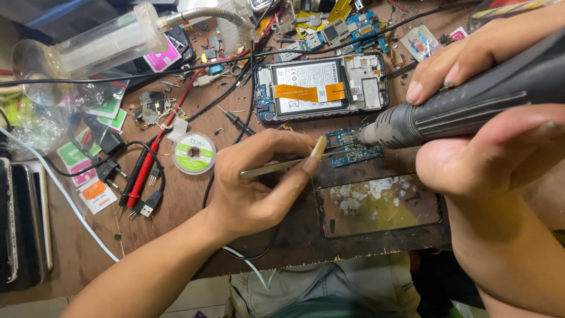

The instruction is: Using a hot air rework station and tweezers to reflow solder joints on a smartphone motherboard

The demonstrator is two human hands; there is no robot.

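On workbench [176, 235]: one circuit board [353, 148], left hand [259, 188] gripping tweezers [276, 168], right hand [482, 118] clenching hot-air handle [459, 112].

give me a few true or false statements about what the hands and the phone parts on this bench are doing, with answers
1. The left hand holds metal tweezers that point toward the small blue circuit board. True.
2. The right hand is empty. False: it grips a dark handheld tool whose tip sits at the circuit board.
3. The opened phone lies beyond the circuit board, with an orange ribbon cable across its battery. True.
4. The phone's back cover is on. False: the battery and inner parts are exposed.
5. The green-rimmed spool is held in the left hand. False: it lies on the wooden bench, apart from the hand.
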